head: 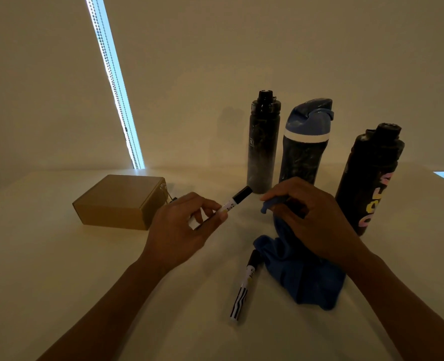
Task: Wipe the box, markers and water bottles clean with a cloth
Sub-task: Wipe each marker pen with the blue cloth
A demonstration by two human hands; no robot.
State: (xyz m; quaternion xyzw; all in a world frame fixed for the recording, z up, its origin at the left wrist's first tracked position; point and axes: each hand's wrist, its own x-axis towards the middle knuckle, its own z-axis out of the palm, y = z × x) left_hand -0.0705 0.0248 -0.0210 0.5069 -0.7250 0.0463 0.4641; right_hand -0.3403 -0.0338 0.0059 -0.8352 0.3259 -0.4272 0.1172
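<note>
Fingers of the left hand (181, 225) pinch a marker (235, 201); right hand (312, 217) fingers curl round the blue cloth (301, 277).

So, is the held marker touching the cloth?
Apart. The head view shows bare table between the cap of the held marker and the cloth gripped by the right hand.

Right of the box (116, 201), the left hand (179, 230) hides the rear of the held marker (237, 199); the right hand (317, 222) hides part of the cloth (301, 277) and of the blue-lidded bottle (304, 152).
</note>
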